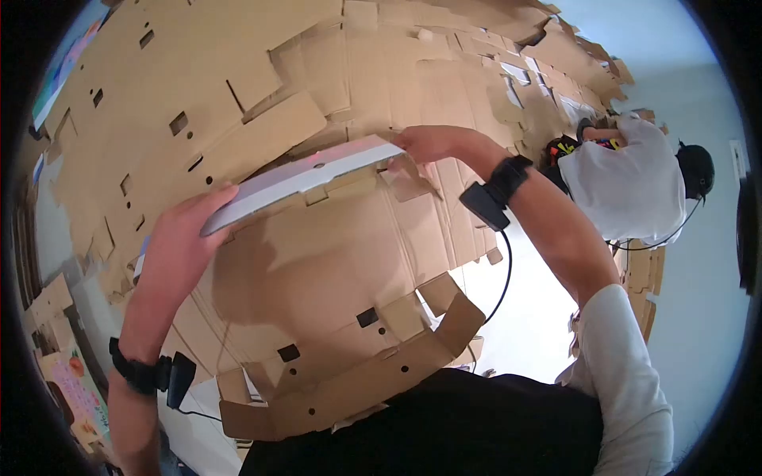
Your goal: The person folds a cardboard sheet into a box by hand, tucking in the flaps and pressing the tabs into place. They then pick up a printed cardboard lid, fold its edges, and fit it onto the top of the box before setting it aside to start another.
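Note:
A large unfolded cardboard box (317, 270) lies before me, brown inner face up, with slots, round holes and raised flaps along its near edge. Its far flap (309, 176) stands folded up and shows a pale lilac and pink printed side. My left hand (184, 234) is closed on the left end of this flap, thumb on top and fingers mostly hidden. At the flap's right end, my right hand (429, 144) grips the corner, its fingertips partly hidden behind the cardboard. Both wrists carry black straps with small devices and cables.
Flattened cardboard sheets (190, 71) with cut slots spread beyond the box, and more are piled at the back right. A person in a white shirt (627, 178) and black cap bends at the far right. Printed cardboard (78, 389) leans at lower left.

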{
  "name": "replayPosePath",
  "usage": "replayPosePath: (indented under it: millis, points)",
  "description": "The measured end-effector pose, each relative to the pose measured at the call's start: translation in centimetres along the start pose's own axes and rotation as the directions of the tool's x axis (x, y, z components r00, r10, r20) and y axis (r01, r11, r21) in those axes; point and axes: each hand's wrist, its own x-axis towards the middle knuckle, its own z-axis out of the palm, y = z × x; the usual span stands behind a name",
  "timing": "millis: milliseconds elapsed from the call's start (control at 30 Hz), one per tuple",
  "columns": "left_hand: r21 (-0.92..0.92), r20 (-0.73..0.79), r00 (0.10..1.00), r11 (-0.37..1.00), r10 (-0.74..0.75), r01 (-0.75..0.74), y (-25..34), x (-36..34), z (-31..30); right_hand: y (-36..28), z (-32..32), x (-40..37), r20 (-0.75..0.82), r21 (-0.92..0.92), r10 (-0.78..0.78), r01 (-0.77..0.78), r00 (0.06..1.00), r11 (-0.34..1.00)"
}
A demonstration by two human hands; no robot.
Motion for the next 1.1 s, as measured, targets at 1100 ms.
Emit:
replayPosePath:
  millis: [1100]
  points:
    - [0.127,0.201,0.975,0.984,0.096,-0.123,4.0,-7.1,1.5,-2.0,-0.1,-2.7,-0.051,0.118,-0.032,0.038,0.998,0.992]
